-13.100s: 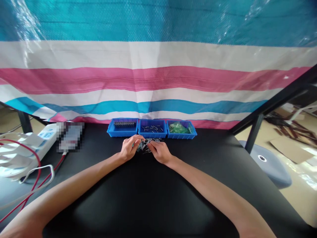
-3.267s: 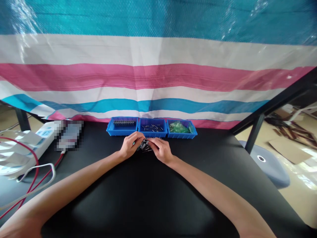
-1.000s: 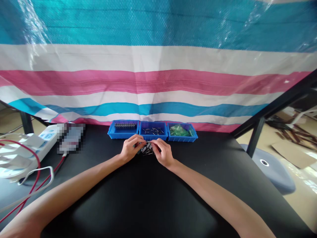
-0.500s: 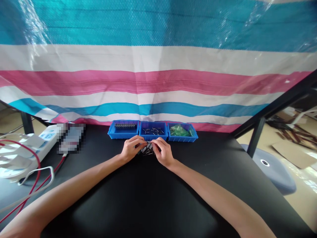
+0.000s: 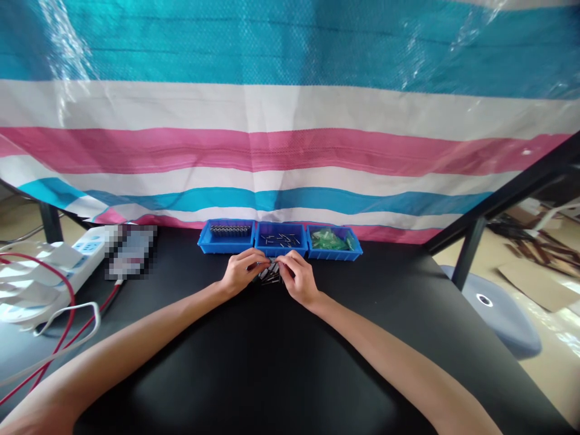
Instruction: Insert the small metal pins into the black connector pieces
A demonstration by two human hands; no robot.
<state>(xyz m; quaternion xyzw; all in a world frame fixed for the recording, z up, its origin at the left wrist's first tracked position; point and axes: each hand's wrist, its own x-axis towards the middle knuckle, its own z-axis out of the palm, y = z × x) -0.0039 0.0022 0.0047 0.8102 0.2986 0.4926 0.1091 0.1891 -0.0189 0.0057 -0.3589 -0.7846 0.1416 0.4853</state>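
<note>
Both hands meet at the far middle of the black table (image 5: pixel 272 362), just in front of three blue bins. My left hand (image 5: pixel 242 275) is curled, its fingertips pinching small dark metal parts (image 5: pixel 270 273) that lie in a little pile between the hands. My right hand (image 5: pixel 296 278) is curled too, thumb and forefinger pinched on the same cluster. What exactly each pinch holds is too small to make out. The left blue bin (image 5: pixel 225 237) holds a row of dark parts, the middle bin (image 5: pixel 281 239) loose metal pins, the right bin (image 5: pixel 334 240) green pieces.
A white power strip (image 5: pixel 86 248) with red and white cables (image 5: pixel 67 314) lies at the table's left, beside a blurred-out object (image 5: pixel 130 251). A striped tarp (image 5: pixel 290 121) hangs behind the bins. A black frame leg (image 5: pixel 466 254) and a grey round stool (image 5: pixel 493 308) stand to the right.
Almost nothing: the hands stay pinched over the pile of small parts, with only slight finger shifts; the view has tilted a little since the earliest frames.
</note>
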